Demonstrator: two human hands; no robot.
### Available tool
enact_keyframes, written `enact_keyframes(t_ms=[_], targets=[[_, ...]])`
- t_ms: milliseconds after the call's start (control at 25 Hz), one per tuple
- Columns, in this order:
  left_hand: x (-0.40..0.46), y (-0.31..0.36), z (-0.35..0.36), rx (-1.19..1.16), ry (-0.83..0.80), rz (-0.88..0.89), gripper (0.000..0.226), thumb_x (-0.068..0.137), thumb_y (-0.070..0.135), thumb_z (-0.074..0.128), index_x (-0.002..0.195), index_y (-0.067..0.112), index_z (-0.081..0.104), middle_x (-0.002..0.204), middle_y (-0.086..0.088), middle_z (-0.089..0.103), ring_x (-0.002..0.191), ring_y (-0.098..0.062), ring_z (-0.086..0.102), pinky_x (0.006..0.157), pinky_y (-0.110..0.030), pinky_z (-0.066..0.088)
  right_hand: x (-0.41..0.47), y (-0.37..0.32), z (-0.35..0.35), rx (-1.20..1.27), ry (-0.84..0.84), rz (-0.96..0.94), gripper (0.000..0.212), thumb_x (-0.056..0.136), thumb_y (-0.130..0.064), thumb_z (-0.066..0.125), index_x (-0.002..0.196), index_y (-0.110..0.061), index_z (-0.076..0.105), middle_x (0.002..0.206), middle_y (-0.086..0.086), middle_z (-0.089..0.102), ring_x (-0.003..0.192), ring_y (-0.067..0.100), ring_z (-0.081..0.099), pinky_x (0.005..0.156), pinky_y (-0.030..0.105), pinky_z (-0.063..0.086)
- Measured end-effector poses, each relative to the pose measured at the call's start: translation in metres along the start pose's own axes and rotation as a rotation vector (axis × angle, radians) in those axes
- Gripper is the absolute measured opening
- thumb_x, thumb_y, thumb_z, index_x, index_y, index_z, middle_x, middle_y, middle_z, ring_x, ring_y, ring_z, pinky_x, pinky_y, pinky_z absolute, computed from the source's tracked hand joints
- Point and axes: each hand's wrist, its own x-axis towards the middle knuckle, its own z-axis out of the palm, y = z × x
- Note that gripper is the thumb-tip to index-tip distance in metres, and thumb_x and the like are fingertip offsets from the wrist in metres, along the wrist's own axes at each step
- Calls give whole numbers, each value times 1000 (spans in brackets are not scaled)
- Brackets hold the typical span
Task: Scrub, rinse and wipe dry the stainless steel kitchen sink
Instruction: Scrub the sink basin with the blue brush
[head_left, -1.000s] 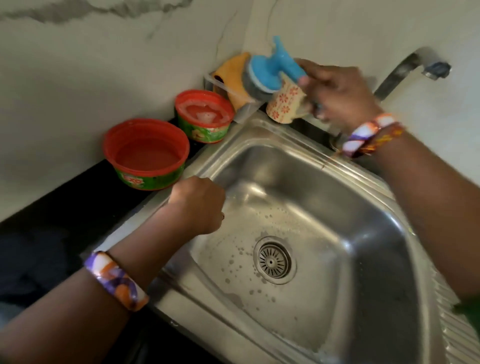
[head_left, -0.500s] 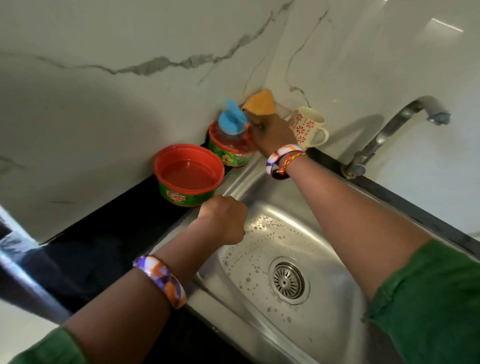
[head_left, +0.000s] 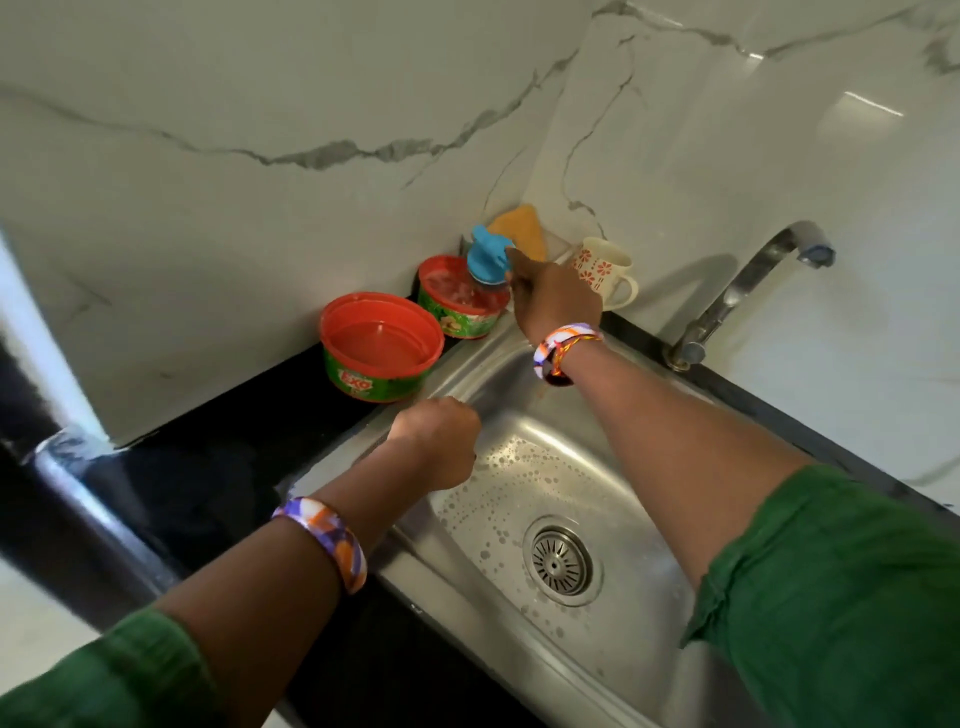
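**Loading the scrubber with soap**

While the right hand grasps the blue-handled scrubber in the soap tub, the left hand, clenched and holding nothing visible, rests at the sink rim.
- Sink: bubble-flecked basin, below both arms.
- Method: judged best to press the pad flat and twist, then lift over the basin so drips land inside.

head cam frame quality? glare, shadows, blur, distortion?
Head view: bright glare patch on the marble wall upper right; the tap casts a soft shadow on the wall behind it; wide-angle bending at the left edge, where the counter edge smears; sink, both hands and the blue scrubber read reasonably sharp.
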Motion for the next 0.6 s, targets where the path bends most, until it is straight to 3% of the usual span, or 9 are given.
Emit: enact_keyframes(t_ms=[80, 160, 200, 280, 360, 480, 600], targets=[[-15, 5, 3, -55, 63, -32, 34, 94, 24, 49, 125, 9, 51, 123, -9, 54, 110, -25, 56, 82, -32, 48, -6, 8, -3, 79, 38, 43, 39, 100, -34, 34, 137, -40, 43, 109, 11, 66, 103, 35, 60, 73, 36, 44], [-32, 12, 7, -91, 124, -61, 42, 96, 26, 46, 134, 10, 44, 137, -10, 45, 124, -26, 47, 96, -34, 43, -10, 21, -8, 331, 77, 35, 39, 98, -34, 41, 136, -34, 47, 105, 6, 69, 101, 26, 63, 77, 32, 46], [-41, 17, 8, -124, 166, -68, 46, 96, 28, 44, 139, 10, 39, 146, -10, 37, 134, -26, 36, 106, -35, 35, -14, 29, -13, 515, 96, 8, 40, 96, -32, 44, 135, -27, 51, 96, -1, 70, 92, 14, 64, 75, 25, 47], [-63, 37, 11, -254, 257, -75, 51, 97, 33, 42, 143, 12, 33, 153, -7, 26, 143, -23, 20, 116, -34, 20, -26, 53, -26, 847, 111, -30, 38, 95, -21, 50, 132, -14, 54, 62, -16, 60, 56, -8, 51, 56, 10, 40], [-86, 68, 15, -343, 329, -27, 49, 97, 36, 40, 141, 14, 38, 152, -2, 30, 143, -17, 19, 116, -28, 13, -41, 93, -42, 1016, 43, 14, 37, 95, -12, 52, 132, -11, 53, 40, -14, 51, 34, -3, 37, 39, 7, 31], [-112, 121, 29, -388, 334, 37, 48, 97, 38, 38, 142, 20, 38, 153, 4, 27, 145, -11, 12, 117, -26, 9, -64, 172, -66, 960, -191, 43, 39, 92, -9, 56, 130, -17, 52, 43, -8, 58, 30, 0, 38, 34, 8, 31], [-113, 156, 44, -380, 316, -60, 50, 97, 38, 39, 143, 20, 36, 154, 3, 26, 145, -12, 10, 119, -28, 7, -83, 251, -63, 463, -601, -98, 42, 84, -3, 65, 123, -20, 60, 62, 6, 65, 37, 2, 47, 40, 8, 37]])
